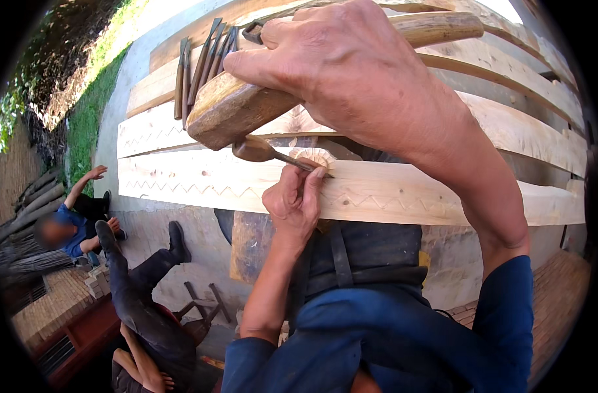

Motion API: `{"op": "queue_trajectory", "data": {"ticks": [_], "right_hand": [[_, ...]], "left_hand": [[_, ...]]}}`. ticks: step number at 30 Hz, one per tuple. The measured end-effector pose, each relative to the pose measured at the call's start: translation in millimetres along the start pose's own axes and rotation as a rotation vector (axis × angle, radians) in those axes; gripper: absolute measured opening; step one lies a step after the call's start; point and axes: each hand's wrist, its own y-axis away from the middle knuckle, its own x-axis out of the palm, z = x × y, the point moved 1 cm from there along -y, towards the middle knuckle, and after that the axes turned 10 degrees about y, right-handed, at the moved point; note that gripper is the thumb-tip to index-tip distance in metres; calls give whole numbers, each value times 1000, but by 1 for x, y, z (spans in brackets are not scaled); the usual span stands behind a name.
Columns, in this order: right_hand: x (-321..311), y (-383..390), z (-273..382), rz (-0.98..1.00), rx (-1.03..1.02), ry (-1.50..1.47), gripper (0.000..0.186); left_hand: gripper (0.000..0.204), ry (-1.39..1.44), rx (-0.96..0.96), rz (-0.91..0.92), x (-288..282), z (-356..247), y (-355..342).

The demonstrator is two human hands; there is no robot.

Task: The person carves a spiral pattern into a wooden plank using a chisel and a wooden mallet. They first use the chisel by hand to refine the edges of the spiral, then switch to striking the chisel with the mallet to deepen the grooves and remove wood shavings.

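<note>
My left hand (pixel 293 198) pinches a chisel (pixel 255 150) with a rounded wooden handle. Its thin metal blade slants down to the right, the tip at the face of a pale plank (pixel 390 177). A zigzag line is cut along this plank, and a carved rosette shows at its far edge by my fingers. Above, my right hand (pixel 338 65) is closed around a worn wooden mallet (pixel 243 108). The mallet's blocky end hangs just over the butt of the chisel handle; I cannot tell whether they touch. My right hand hides part of the mallet.
Several more chisels (pixel 207 62) lie side by side on the planks at the far left. Further long planks (pixel 502 72) stretch behind. To the left, one person sits near stacked logs (pixel 40 196); another person's legs (pixel 145 275) reach out nearby, beside a wooden stool (pixel 207 304).
</note>
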Motion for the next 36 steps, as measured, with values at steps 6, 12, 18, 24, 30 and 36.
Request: {"op": "queue_trajectory", "data": {"ticks": [6,12,18,24,30,36], "right_hand": [[-17,26,-3,-80,98,-130,46],[-7,42,-12,-326,144,-192,58],[4,55,-2,-144,293,-151,67],[-6,48,-7,-53,252,-213,55],[-2,47,-7,-63,235,-178,55],[0,49,-6,-42,248,-203,56]], "left_hand": [[8,-18,134,-13,1,-5,4],[16,532,-241,-164,2,0,2],[14,348,-240,-58,11,2,4],[14,312,-219,-61,11,0,5],[12,198,-159,-49,11,2,6],[10,132,-153,-61,10,-1,5]]}}
